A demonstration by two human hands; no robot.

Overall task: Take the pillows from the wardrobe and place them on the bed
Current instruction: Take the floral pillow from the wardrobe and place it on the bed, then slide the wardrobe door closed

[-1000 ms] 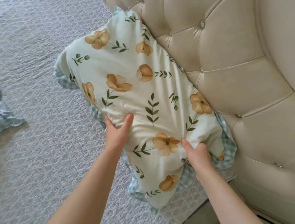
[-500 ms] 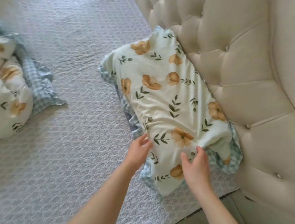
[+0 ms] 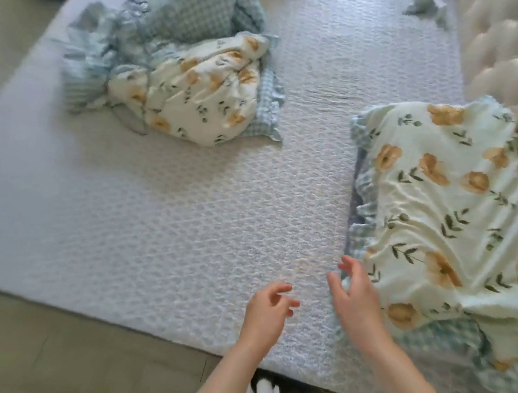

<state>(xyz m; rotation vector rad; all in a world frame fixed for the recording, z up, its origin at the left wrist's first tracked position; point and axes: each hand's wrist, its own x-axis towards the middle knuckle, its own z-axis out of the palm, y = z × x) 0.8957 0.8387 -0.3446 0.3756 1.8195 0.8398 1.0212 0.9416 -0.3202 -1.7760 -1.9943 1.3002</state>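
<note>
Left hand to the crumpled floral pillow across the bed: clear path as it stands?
Probably yes. The left hand hangs open over bare mattress, holding nothing, and nothing lies between it and the crumpled pillow. The pillow sits well across the bed, though, so a lean forward looks likely.

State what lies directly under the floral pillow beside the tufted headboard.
The cream floral pillow rests on the white quilted mattress; its blue gingham frill shows at the edges. Mattress beneath it is covered.
</note>
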